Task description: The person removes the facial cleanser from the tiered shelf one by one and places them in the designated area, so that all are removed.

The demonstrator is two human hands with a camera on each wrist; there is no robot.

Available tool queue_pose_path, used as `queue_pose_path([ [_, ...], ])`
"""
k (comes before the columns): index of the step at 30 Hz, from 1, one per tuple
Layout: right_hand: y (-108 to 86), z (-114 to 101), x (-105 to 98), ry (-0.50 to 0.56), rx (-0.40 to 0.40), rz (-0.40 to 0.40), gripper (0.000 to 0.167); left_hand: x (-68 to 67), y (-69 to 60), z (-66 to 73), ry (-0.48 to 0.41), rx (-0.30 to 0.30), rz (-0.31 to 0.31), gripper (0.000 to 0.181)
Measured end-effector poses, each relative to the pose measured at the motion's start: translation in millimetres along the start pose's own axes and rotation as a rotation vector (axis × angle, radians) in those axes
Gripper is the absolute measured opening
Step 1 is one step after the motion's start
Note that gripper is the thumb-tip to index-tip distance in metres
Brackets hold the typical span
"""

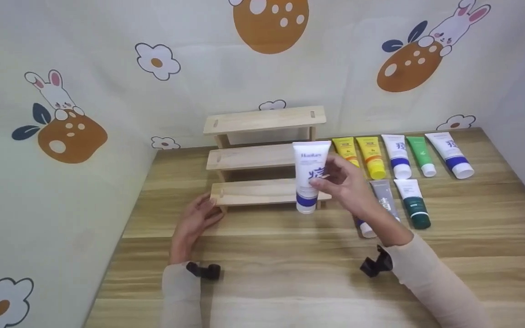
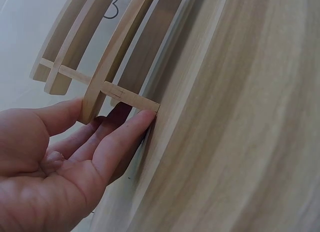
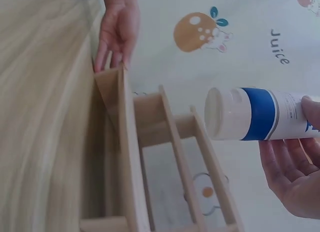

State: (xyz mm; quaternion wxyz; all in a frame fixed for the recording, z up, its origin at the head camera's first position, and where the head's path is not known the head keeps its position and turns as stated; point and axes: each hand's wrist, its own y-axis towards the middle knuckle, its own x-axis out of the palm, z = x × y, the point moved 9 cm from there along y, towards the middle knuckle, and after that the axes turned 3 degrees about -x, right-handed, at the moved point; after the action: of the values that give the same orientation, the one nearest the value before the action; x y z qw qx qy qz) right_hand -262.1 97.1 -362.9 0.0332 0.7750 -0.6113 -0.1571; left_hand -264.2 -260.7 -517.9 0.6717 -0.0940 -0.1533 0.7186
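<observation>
A three-step wooden display shelf (image 1: 253,193) stands on the table. At the left end of its lowest step, my left hand (image 1: 195,219) holds it, the thumb (image 2: 65,114) against the board's end and a finger (image 2: 132,129) against the leg. My right hand (image 1: 347,184) grips a white squeeze tube (image 1: 309,159) with a blue band, upright and cap down, in front of the shelf's right part. In the right wrist view the tube's white cap (image 3: 227,114) is apart from the shelf's boards (image 3: 131,157).
Right of the shelf lie yellow tubes (image 1: 372,157), blue-banded white tubes (image 1: 397,155), a green tube (image 1: 420,155), a grey tube (image 1: 385,196) and a white-and-dark-green tube (image 1: 413,202). Another white-capped tube (image 1: 367,229) is partly hidden by my right arm. A printed cloth (image 1: 208,68) hangs behind.
</observation>
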Motion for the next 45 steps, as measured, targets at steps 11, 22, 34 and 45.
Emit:
queue_pose_path([
  [11, -22.0, -18, -75, 0.007, -0.068, 0.146, 0.041, -5.0, 0.2, -2.8, 0.014, 0.001, -0.002, 0.047],
  [22, -38.7, 6, -142, -0.135, -0.050, 0.223, 0.045, -5.4, -0.7, -0.3, 0.002, 0.015, -0.005, 0.048],
  [34, -46.4, 27, -191, 0.104, -0.081, 0.293, 0.042, -4.2, 0.9, -0.5, 0.013, 0.003, 0.008, 0.047],
  [45, -48.9, 50, -228, -0.018, -0.015, 0.276, 0.062, -1.9, 1.4, -1.4, -0.016, 0.024, 0.003, 0.045],
])
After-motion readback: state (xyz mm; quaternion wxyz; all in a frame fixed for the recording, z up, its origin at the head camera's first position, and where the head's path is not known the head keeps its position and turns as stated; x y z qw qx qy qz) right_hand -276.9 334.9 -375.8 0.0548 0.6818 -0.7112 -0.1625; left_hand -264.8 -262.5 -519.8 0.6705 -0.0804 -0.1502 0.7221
